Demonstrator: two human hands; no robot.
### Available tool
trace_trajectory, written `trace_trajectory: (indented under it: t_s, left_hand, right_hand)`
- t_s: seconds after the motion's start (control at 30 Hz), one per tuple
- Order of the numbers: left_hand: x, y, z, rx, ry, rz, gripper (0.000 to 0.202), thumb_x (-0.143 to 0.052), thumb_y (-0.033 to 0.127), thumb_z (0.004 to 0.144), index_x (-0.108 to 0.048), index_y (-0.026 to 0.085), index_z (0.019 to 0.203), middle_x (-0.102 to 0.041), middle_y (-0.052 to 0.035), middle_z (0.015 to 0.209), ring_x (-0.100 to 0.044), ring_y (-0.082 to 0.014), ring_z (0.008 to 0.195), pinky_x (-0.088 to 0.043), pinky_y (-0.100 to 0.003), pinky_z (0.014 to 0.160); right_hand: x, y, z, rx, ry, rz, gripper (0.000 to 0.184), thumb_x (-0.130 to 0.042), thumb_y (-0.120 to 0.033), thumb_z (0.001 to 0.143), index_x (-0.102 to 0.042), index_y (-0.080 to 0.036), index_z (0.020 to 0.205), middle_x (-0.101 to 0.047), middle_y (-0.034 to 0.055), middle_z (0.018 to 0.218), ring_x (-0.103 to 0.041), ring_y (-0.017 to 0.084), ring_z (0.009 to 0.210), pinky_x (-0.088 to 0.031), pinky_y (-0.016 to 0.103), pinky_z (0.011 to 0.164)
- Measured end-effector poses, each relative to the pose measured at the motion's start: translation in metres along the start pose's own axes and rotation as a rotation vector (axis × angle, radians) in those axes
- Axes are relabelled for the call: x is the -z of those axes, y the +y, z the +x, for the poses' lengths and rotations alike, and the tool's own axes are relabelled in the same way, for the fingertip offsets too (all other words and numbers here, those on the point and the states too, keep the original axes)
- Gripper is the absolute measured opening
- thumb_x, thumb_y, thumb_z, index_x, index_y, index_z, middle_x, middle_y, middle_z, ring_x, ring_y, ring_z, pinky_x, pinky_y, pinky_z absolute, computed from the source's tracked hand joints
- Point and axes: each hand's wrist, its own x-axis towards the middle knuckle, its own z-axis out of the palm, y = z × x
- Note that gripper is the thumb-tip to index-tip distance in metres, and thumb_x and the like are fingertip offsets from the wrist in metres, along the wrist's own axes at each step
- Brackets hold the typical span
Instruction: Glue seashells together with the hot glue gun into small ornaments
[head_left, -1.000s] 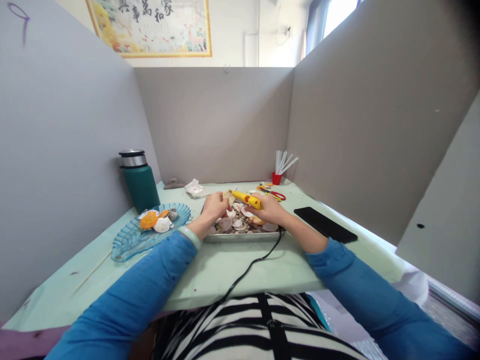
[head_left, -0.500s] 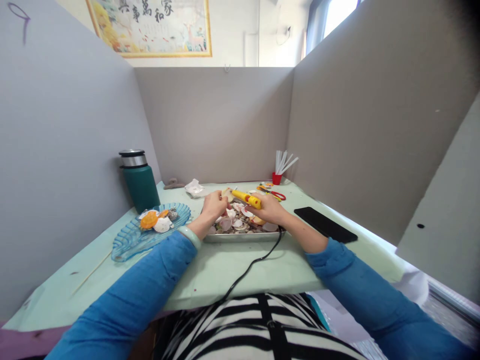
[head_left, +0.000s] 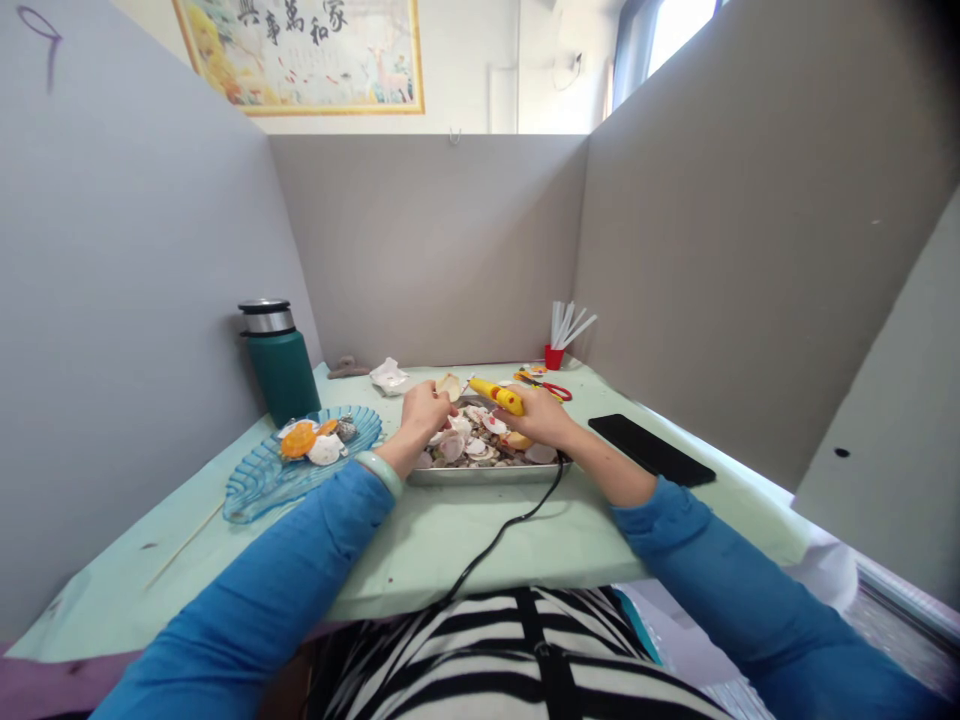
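Observation:
My right hand (head_left: pixel 537 415) is closed round a yellow hot glue gun (head_left: pixel 495 394), its nozzle pointing left and away from me. A black cord runs from it over the tray edge toward my lap. Pinched in my left hand (head_left: pixel 427 412) is a pale shell (head_left: pixel 448 386), just left of the nozzle and apart from it. Both hands are above a metal tray (head_left: pixel 487 475) filled with shells and small stones (head_left: pixel 476 440). Part of the shell is hidden behind my fingers.
On the left are a blue shell-shaped plate (head_left: pixel 251 490) with decorated shells, a green bottle (head_left: pixel 281 370) and a thin stick (head_left: pixel 184 545). Scissors (head_left: pixel 551 387), a red cup of glue sticks (head_left: pixel 554 357) and a black phone (head_left: pixel 651 448) are on the right. Grey partitions surround the table.
The glue gun's nozzle has drawn slightly right, away from the shell. My left hand has tilted a little, so more of the shell shows.

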Motion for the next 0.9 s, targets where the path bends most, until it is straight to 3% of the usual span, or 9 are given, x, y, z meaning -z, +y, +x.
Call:
trace_trajectory:
  t_s: [0.17, 0.37, 0.47, 0.67, 0.8, 0.9]
  left_hand:
    - [0.001, 0.003, -0.001, -0.007, 0.072, 0.008, 0.018, -0.040, 0.018, 0.076, -0.056, 0.014, 0.085, -0.067, -0.0025, 0.065, -0.053, -0.0073, 0.038, -0.036, -0.016, 0.039]
    - [0.001, 0.004, -0.001, -0.015, 0.083, -0.002, 0.020, -0.039, 0.018, 0.077, -0.055, 0.014, 0.088, -0.067, -0.0019, 0.065, -0.054, -0.0076, 0.039, -0.038, -0.016, 0.041]
    - [0.001, 0.003, -0.002, -0.027, 0.088, -0.015, 0.019, -0.039, 0.019, 0.077, -0.055, 0.014, 0.087, -0.066, -0.0018, 0.065, -0.054, -0.0077, 0.039, -0.038, -0.016, 0.041]
    - [0.002, 0.002, -0.003, -0.031, 0.092, -0.040, 0.017, -0.040, 0.018, 0.076, -0.054, 0.015, 0.084, -0.066, -0.0014, 0.063, -0.053, -0.0077, 0.038, -0.039, -0.016, 0.041]
    - [0.003, 0.002, -0.001, -0.022, 0.082, -0.040, 0.018, -0.040, 0.020, 0.076, -0.056, 0.014, 0.085, -0.067, -0.0027, 0.066, -0.053, -0.0077, 0.038, -0.038, -0.017, 0.041]
    - [0.005, 0.003, -0.002, -0.016, 0.072, -0.029, 0.021, -0.040, 0.020, 0.077, -0.057, 0.014, 0.087, -0.067, -0.0033, 0.068, -0.053, -0.0077, 0.039, -0.039, -0.017, 0.042]
  right_hand:
    - [-0.004, 0.003, 0.003, -0.098, -0.191, -0.123, 0.045, -0.046, -0.057, 0.074, -0.059, -0.019, 0.093, -0.064, 0.0061, 0.083, -0.056, 0.018, 0.071, -0.030, 0.023, 0.055]
    - [-0.001, 0.005, 0.000, -0.034, -0.377, -0.087, 0.059, -0.048, -0.068, 0.065, -0.059, -0.022, 0.100, -0.065, 0.0041, 0.088, -0.057, 0.020, 0.077, -0.032, 0.023, 0.055]
    - [0.008, 0.006, -0.001, 0.025, -0.388, -0.007, 0.057, -0.046, -0.066, 0.069, -0.057, -0.024, 0.106, -0.065, 0.0025, 0.092, -0.057, 0.018, 0.077, -0.034, 0.023, 0.059]
    - [0.018, 0.017, -0.001, -0.042, -0.189, -0.143, 0.045, -0.031, -0.054, 0.084, -0.059, -0.021, 0.099, -0.063, 0.0061, 0.093, -0.055, 0.018, 0.082, -0.036, 0.025, 0.064]
    - [0.016, 0.025, -0.006, -0.001, -0.258, -0.267, 0.046, -0.032, -0.055, 0.083, -0.059, -0.021, 0.099, -0.058, 0.0095, 0.101, -0.051, 0.021, 0.094, -0.037, 0.030, 0.076]
    - [0.019, 0.028, -0.013, 0.018, -0.236, -0.289, 0.046, -0.030, -0.054, 0.084, -0.056, -0.023, 0.104, -0.055, 0.0100, 0.106, -0.048, 0.022, 0.099, -0.037, 0.033, 0.080]
